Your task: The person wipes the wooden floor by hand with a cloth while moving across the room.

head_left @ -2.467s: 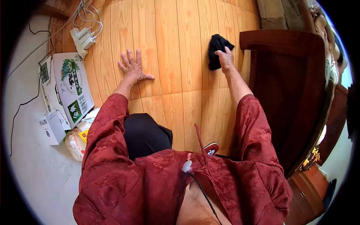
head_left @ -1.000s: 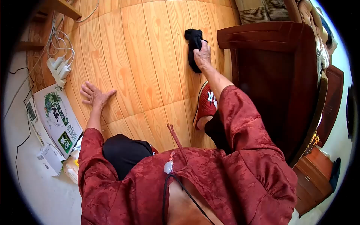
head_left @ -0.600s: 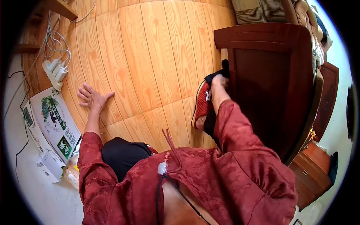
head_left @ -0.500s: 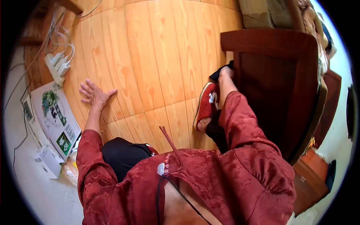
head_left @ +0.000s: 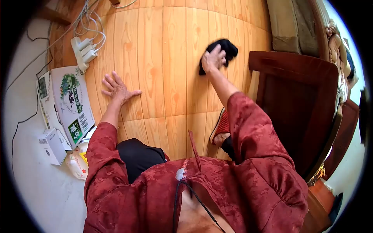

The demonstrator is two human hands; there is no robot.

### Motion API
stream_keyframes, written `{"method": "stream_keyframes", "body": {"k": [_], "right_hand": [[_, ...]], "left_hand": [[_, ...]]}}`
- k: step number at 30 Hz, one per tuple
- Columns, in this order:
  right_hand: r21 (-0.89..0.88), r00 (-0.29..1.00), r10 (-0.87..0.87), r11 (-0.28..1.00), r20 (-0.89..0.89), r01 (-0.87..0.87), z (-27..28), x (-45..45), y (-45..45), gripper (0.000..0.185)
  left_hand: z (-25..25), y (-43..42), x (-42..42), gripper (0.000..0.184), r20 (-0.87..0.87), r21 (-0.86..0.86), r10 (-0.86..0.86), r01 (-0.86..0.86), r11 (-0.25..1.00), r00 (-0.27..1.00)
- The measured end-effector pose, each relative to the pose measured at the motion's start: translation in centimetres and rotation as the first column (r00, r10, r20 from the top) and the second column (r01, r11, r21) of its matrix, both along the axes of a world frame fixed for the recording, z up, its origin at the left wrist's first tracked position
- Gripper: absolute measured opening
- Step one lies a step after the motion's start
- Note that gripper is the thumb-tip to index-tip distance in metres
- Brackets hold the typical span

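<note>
On the wood-patterned floor (head_left: 163, 73), my left hand (head_left: 118, 91) lies palm down with its fingers spread and holds nothing. Farther forward and to the right, my right hand (head_left: 213, 60) is on a bunched black cloth (head_left: 229, 48), its fingers bent over it. The cloth lies against the floor and shows on both sides of the hand; its edges and the fingertips are slightly blurred. Part of the cloth is hidden under the palm.
A white power strip (head_left: 82, 54) with plugs and cables lies left, near a printed white carton (head_left: 72, 103) and a small white box (head_left: 52, 146). On the right stands a dark wooden panel (head_left: 295, 105), with cushions (head_left: 285, 27) behind it. A red slipper (head_left: 221, 126) is below.
My right hand has come out from beside the wooden panel, moving left and forward across the floor with the black cloth. My left hand stays flat on the floor. The view has shifted.
</note>
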State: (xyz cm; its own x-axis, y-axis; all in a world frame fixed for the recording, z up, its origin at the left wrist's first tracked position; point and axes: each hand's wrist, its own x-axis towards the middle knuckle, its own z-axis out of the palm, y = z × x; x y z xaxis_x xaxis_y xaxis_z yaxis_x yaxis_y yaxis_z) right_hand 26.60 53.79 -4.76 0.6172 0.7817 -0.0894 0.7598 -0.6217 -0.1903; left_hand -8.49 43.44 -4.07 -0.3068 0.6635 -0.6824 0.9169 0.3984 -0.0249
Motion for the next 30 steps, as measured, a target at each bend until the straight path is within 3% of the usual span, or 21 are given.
{"method": "stream_keyframes", "body": {"k": [1,3,4,5,7,11,12,13,16,19,21,23,27,30], "right_hand": [[0.148,0.994,0.081,0.985,0.075,-0.091,-1.4,-0.9,1.9,0.052],[0.241,0.947,0.281,0.941,-0.158,-0.239,-3.4,1.5,7.1,0.047],[0.362,0.732,0.265,0.932,-0.627,-0.028,-1.6,1.4,8.2,0.045],[0.368,0.543,0.250,0.922,-0.802,0.119,0.3,1.5,8.5,0.044],[0.243,0.306,0.159,0.935,-0.939,0.258,7.0,0.7,7.0,0.042],[0.398,0.535,0.445,0.893,-0.718,-0.209,9.8,1.8,-1.7,0.040],[0.519,0.577,0.666,0.740,-0.472,-0.428,8.9,2.1,-5.0,0.040],[0.553,0.534,0.825,0.536,-0.184,-0.637,7.5,2.6,-8.6,0.041],[0.295,0.303,0.934,0.349,-0.190,-0.889,6.0,2.9,-17.9,0.051],[0.024,0.145,0.976,0.150,-0.160,-0.988,5.4,2.3,-21.7,0.051],[0.068,0.081,0.991,0.088,-0.105,-0.994,3.6,2.4,-19.9,0.044],[0.097,0.072,0.991,0.083,-0.113,-0.992,3.0,2.0,-15.7,0.043],[0.262,0.135,0.990,0.120,0.041,-0.957,0.5,0.4,-2.3,0.045],[0.265,0.246,0.967,0.220,0.067,-0.939,0.5,-1.8,8.1,0.046]], "left_hand": [[0.2,0.0,0.0,0.160,0.006,0.000,0.000,0.000,1.000,1.000],[0.7,0.2,0.0,0.159,0.005,-0.025,-0.001,0.002,1.000,1.000],[0.6,0.1,0.0,0.159,0.008,-0.024,-0.003,0.004,1.000,1.000],[0.4,0.1,-0.1,0.159,0.015,-0.020,-0.006,0.006,1.000,1.000],[0.2,0.2,-0.2,0.159,0.027,-0.034,0.000,0.001,0.999,1.000],[0.9,0.4,-0.1,0.159,0.031,-0.063,0.000,0.002,0.998,1.000],[0.8,0.5,-0.1,0.159,0.030,-0.063,-0.001,0.003,0.998,1.000],[0.8,0.5,-0.1,0.159,0.033,-0.054,-0.003,0.005,0.999,0.999],[0.4,0.2,-0.3,0.159,0.041,-0.030,-0.009,0.010,0.999,0.999],[0.6,0.1,-0.2,0.158,0.041,-0.019,-0.009,0.010,1.000,0.999],[0.8,0.4,-0.1,0.158,0.031,-0.042,-0.007,0.008,0.999,0.999],[0.5,0.2,-0.2,0.158,0.050,-0.025,-0.008,0.009,1.000,0.999],[1.1,0.5,-0.1,0.159,0.041,-0.052,-0.010,0.012,0.999,0.999],[1.1,0.3,-0.1,0.159,0.045,-0.039,-0.012,0.014,0.999,0.999]]}}
